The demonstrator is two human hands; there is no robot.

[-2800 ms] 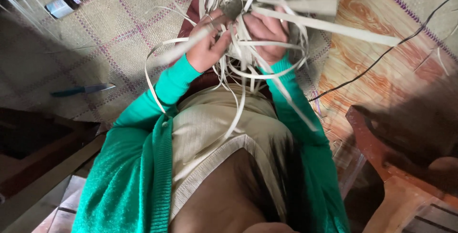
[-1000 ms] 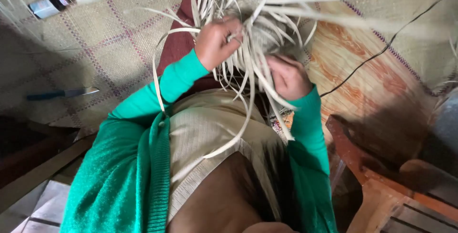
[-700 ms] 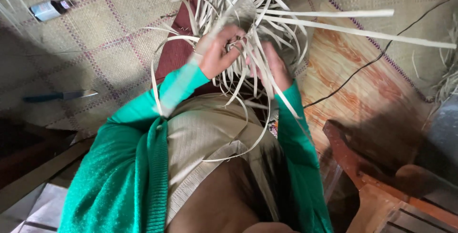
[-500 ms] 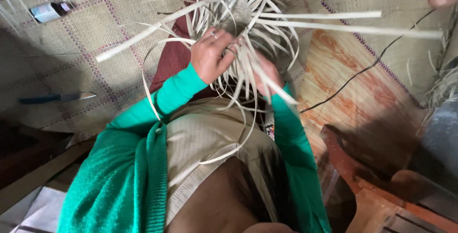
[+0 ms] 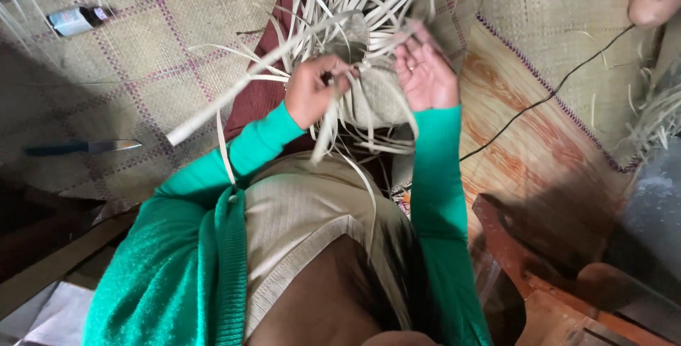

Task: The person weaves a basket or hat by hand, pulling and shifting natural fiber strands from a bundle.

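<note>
The basket (image 5: 376, 94), only part woven, sits in the person's lap between both hands, with many loose pale strips (image 5: 340, 6) poking out. It looks light and bendy, and the thin strips could snap or crease, so the tight woven middle seems the best place to hold. The left hand (image 5: 312, 91) is closed, pinching some strips. The right hand (image 5: 425, 76) is open, fingers touching the strips.

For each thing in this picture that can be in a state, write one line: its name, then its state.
left hand: closed, gripping pale strips.
right hand: open, palm showing, against the weaving.
woven piece: partly woven, loose strips fanning out.
knife: lying flat on the mat, untouched.
small bottle: lying on its side.
black cable: slack across the floor.
</note>
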